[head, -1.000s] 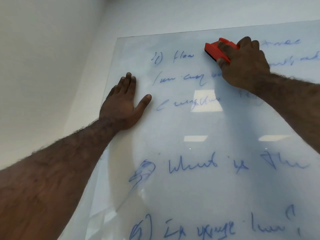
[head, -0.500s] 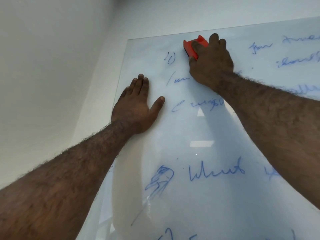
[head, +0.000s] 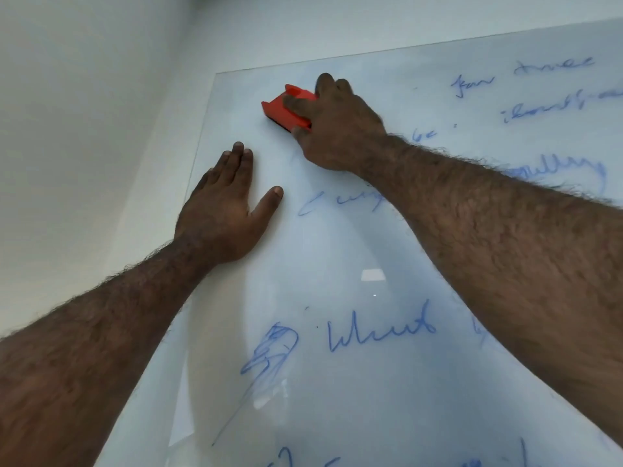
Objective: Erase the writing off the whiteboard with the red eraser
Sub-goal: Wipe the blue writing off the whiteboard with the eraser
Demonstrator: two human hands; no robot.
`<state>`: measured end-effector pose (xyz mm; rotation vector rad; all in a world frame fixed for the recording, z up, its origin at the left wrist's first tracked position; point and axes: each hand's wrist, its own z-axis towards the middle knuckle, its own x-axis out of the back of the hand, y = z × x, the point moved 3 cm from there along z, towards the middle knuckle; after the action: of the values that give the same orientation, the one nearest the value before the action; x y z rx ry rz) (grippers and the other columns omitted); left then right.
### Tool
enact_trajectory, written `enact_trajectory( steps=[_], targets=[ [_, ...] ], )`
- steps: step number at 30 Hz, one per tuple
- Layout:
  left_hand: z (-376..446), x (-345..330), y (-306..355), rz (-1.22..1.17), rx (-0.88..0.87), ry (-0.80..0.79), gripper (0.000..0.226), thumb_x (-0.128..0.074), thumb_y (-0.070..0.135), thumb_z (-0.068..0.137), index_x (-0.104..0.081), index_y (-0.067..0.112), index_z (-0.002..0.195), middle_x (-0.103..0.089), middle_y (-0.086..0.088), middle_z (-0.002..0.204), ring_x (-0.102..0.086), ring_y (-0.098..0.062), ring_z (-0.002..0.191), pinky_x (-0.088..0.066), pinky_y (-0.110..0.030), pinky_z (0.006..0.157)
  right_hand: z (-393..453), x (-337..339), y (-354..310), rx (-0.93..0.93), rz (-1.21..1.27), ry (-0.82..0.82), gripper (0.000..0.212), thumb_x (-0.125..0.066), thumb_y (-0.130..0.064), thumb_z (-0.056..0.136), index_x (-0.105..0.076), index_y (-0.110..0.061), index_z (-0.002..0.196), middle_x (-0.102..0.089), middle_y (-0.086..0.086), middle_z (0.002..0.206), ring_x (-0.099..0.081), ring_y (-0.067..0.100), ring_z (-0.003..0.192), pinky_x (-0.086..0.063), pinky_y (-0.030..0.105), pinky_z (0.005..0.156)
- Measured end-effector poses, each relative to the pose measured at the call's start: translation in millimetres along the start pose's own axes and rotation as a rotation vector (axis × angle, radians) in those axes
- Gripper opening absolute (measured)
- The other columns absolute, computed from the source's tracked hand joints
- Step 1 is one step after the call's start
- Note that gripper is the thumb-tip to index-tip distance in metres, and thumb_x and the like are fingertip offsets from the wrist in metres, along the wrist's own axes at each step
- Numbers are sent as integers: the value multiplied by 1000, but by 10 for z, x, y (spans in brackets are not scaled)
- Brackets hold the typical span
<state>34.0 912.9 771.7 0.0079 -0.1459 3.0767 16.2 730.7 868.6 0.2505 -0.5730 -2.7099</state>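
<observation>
A glass whiteboard (head: 387, 251) on a white wall carries blue handwriting (head: 381, 332) in several lines. My right hand (head: 337, 126) grips the red eraser (head: 286, 107) and presses it flat on the board near the top left corner. The patch under and around the eraser is wiped clean. My left hand (head: 226, 210) lies flat on the board by its left edge, fingers together and thumb spread, below the eraser. More blue writing (head: 553, 92) stays at the upper right, and my right forearm hides part of the middle lines.
The white wall (head: 84, 129) runs along the board's left edge and above its top edge. Ceiling lights reflect in the glass (head: 372, 274). A scribbled blue mark (head: 273, 348) sits lower left on the board.
My right hand has slid the eraser leftward along the top line to the board's left corner, and the numeral and words there are gone. The left hand stays planted.
</observation>
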Motion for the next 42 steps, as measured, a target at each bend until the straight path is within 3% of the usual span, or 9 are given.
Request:
enact_trajectory(
  steps=[12,17,20,23,27,34,38,42],
  targets=[
    [-13,3,19,-20,9,2,86,-14,69,90,-2,19,159,5,8,166,3,-8,152,2,-23,118,-679,666,1833,-447,-123,51,60,-44,-47,96,-31,-25,150,-36,23,133,-36,44,125,-39,54,103],
    [-10,-12,16,-23,16,1,88,-11,70,88,-2,19,159,6,8,166,4,-7,152,2,-23,119,-951,800,2197,-605,-260,90,62,-39,-49,90,-33,-17,144,-35,32,131,-36,54,122,-38,61,98],
    [-20,-27,38,-21,19,13,86,-12,69,90,-3,19,159,4,7,166,2,-8,152,2,-23,119,-941,773,2302,-738,-172,49,60,-42,-43,94,-30,-15,147,-30,28,145,-32,51,131,-31,59,110],
    [-32,-36,33,-15,25,22,86,-11,69,91,-3,18,159,4,6,166,2,-8,152,2,-24,120,-803,758,2093,-768,-147,95,54,-42,-43,94,-41,-10,137,-34,28,142,-39,49,127,-38,57,105],
    [-40,-21,28,-9,21,20,85,-11,67,92,-3,16,159,4,4,167,2,-10,153,2,-25,120,-680,701,1436,-707,-182,135,50,-37,-45,98,-49,-10,131,-36,27,139,-45,48,121,-41,52,100],
    [-44,-7,7,-15,-3,9,72,-18,53,101,-3,12,159,3,-2,167,2,-14,153,0,-28,122,-435,284,179,-282,-94,100,46,-50,-38,90,-52,-19,132,-43,16,129,-48,37,116,-46,42,86],
    [-49,12,44,-50,-6,28,61,-22,34,105,-6,8,158,-2,-8,166,-3,-19,153,-4,-31,123,-460,99,-278,-146,-23,78,47,-51,-40,90,-50,-25,135,-44,12,130,-49,32,115,-46,38,84],
    [-64,39,23,-47,-20,35,58,-24,27,107,-9,6,158,-4,-10,166,-5,-22,153,-7,-34,124,-639,55,-494,-1,-27,55,51,-54,-41,90,-48,-26,138,-46,12,126,-50,30,110,-44,36,78]
  ],
)
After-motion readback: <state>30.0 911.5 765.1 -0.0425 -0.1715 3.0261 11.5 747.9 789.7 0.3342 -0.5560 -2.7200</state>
